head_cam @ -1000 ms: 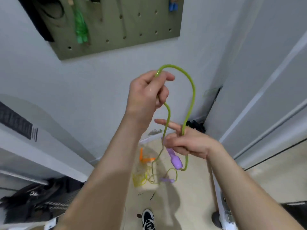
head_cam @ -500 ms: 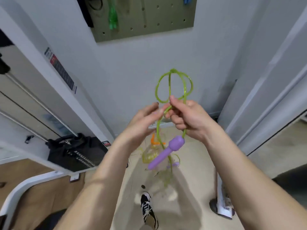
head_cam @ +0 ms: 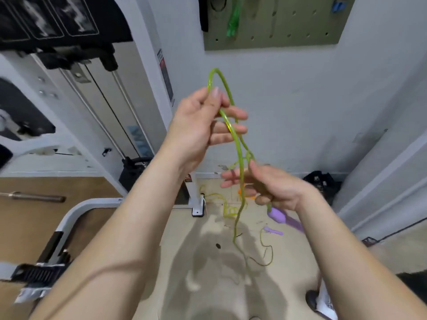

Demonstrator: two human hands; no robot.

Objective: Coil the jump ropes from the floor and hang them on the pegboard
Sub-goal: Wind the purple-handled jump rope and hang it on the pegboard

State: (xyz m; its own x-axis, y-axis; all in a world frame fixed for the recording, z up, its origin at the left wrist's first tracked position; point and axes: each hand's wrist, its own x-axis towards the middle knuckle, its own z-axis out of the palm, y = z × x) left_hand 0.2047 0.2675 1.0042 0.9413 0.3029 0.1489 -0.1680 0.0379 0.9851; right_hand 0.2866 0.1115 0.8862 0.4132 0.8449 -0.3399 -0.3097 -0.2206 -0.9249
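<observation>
A green jump rope (head_cam: 238,144) arches between my hands. My left hand (head_cam: 203,121) is raised and pinches the top of the loop between thumb and forefinger. Lower and to the right, my right hand (head_cam: 270,185) grips the gathered strands, and one purple handle (head_cam: 278,214) hangs just below it. The rope's loose end trails down to the floor, where the second purple handle (head_cam: 273,231) lies. The olive pegboard (head_cam: 277,31) hangs on the wall above, with a green rope (head_cam: 233,21) and a blue item (head_cam: 336,5) on it.
A yellow rope (head_cam: 227,204) with an orange handle (head_cam: 242,192) lies on the floor by the wall. White gym machine frame (head_cam: 129,93) stands at left, a barbell (head_cam: 34,197) on a wooden platform. Black items (head_cam: 321,181) sit in the right corner.
My hands, close together half a second ago, have separated: the left rose with a new loop, the right dropped lower. The view has swung left and the purple handle now hangs under my right hand.
</observation>
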